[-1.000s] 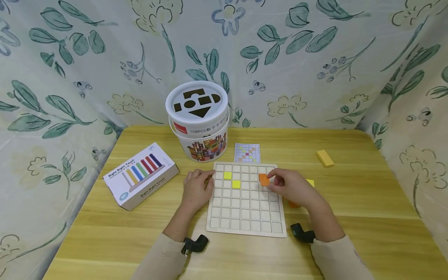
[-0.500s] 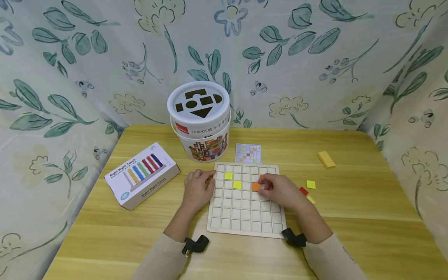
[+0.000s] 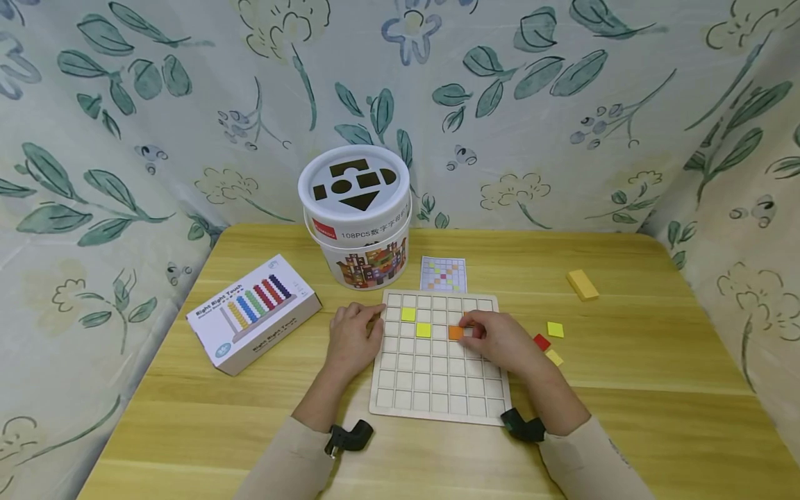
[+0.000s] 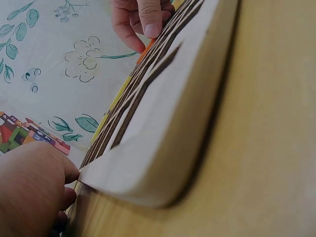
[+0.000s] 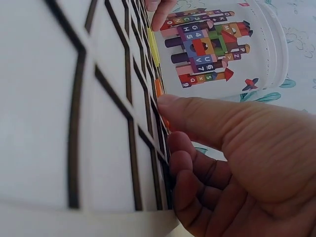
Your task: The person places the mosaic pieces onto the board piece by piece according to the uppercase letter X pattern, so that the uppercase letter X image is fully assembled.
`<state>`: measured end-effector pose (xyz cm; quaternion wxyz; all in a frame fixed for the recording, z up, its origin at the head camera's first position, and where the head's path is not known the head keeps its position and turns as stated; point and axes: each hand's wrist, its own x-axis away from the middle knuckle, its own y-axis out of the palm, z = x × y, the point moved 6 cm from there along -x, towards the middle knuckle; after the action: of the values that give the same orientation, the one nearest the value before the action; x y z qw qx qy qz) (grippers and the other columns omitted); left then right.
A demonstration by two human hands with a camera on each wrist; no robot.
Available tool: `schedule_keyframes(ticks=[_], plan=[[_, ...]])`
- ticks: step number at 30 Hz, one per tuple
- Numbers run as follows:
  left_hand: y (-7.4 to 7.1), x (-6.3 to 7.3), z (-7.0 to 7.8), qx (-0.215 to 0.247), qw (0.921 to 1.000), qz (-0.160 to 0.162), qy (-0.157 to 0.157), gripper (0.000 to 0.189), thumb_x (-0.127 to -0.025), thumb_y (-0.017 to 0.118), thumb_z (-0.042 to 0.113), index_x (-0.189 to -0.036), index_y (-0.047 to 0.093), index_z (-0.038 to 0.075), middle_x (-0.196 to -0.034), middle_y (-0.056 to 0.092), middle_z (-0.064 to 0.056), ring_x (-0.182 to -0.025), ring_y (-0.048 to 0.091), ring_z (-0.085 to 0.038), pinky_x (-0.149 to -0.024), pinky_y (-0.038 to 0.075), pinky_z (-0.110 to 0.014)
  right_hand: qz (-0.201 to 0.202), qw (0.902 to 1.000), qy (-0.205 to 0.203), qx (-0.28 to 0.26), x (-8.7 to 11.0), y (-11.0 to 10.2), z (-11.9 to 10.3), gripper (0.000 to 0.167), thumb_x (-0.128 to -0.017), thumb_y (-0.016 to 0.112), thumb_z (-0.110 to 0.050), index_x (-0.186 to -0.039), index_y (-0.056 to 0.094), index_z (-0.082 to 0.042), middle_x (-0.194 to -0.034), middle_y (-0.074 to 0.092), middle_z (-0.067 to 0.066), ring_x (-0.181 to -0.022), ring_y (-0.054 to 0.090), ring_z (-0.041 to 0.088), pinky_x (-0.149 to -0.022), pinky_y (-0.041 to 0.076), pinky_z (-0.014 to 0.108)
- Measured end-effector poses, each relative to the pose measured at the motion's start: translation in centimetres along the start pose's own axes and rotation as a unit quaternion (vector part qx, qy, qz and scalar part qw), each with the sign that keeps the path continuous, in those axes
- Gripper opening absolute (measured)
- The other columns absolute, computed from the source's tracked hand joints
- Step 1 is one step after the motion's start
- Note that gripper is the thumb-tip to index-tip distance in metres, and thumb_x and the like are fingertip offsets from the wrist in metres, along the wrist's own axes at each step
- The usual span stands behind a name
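Observation:
My right hand (image 3: 500,342) pinches an orange tile (image 3: 456,332) between thumb and fingertips, at a cell in the third row of the wooden grid board (image 3: 431,382). In the right wrist view, the thumb (image 5: 170,101) lies against the orange tile's edge. Another orange piece (image 3: 466,314) shows behind the fingertips, mostly hidden. Two yellow tiles, an upper one (image 3: 408,314) and a lower one (image 3: 423,330), lie in cells to the left. My left hand (image 3: 353,340) rests against the board's upper left edge, touching its corner, also visible in the left wrist view.
Right of the board lie a yellow tile (image 3: 555,330), a red tile (image 3: 542,342) and a paler yellow tile (image 3: 554,357). A yellow block (image 3: 582,285) lies further back. Behind the board are a pattern card (image 3: 443,273) and a bucket (image 3: 355,208). An abacus box (image 3: 253,316) stands left.
My right hand has moved left and slightly nearer with the orange tile, stopping at a third-row cell. Loose tiles right of the board have come into view. The left hand stays at the edge.

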<state>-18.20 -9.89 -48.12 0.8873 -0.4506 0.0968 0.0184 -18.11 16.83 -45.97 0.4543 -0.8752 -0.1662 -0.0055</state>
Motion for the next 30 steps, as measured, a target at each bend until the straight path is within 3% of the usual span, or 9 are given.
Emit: schedule_keyframes(ticks=[12, 18, 23, 30], plan=[[0.0, 0.1, 0.1, 0.001, 1.0000, -0.002, 0.000, 0.032, -0.100, 0.062, 0.024, -0.130, 0.071, 0.021, -0.107, 0.066, -0.006, -0.095, 0.050, -0.024, -0.091, 0.038, -0.042, -0.003, 0.9996, 0.009, -0.026, 0.5, -1.1, 1.0, 0.025, -0.093, 0.075, -0.028, -0.116, 0.071, -0.018, -0.084, 0.059, 0.000, -0.076, 0.053, 0.017, -0.065, 0.042, 0.028], [0.0, 0.2, 0.3, 0.003, 1.0000, 0.001, 0.003, 0.032, -0.099, 0.062, 0.024, -0.129, 0.072, 0.020, -0.105, 0.066, -0.006, -0.095, 0.050, -0.024, -0.090, 0.038, -0.043, 0.018, 0.9977, 0.054, -0.039, 1.1, -4.1, 4.7, 0.029, -0.095, 0.073, -0.029, -0.120, 0.069, -0.014, -0.091, 0.061, 0.005, -0.080, 0.054, 0.019, -0.067, 0.044, 0.030], [0.0, 0.2, 0.2, 0.001, 1.0000, 0.005, 0.006, 0.031, -0.099, 0.062, 0.024, -0.129, 0.072, 0.020, -0.105, 0.066, -0.006, -0.095, 0.051, -0.024, -0.091, 0.038, -0.043, 0.006, 0.9951, 0.088, -0.045, 2.1, -6.3, 8.1, 0.036, -0.095, 0.072, -0.032, -0.124, 0.066, -0.012, -0.097, 0.062, 0.008, -0.081, 0.055, 0.021, -0.067, 0.047, 0.030], [-0.1, 0.1, 0.2, 0.002, 1.0000, 0.004, 0.007, 0.032, -0.099, 0.061, 0.023, -0.130, 0.071, 0.020, -0.107, 0.066, -0.007, -0.096, 0.051, -0.025, -0.092, 0.038, -0.043, -0.019, 0.9920, 0.124, -0.019, 3.7, -8.1, 10.9, 0.035, -0.093, 0.074, -0.034, -0.117, 0.067, -0.009, -0.096, 0.056, 0.007, -0.087, 0.051, 0.023, -0.071, 0.039, 0.033]])
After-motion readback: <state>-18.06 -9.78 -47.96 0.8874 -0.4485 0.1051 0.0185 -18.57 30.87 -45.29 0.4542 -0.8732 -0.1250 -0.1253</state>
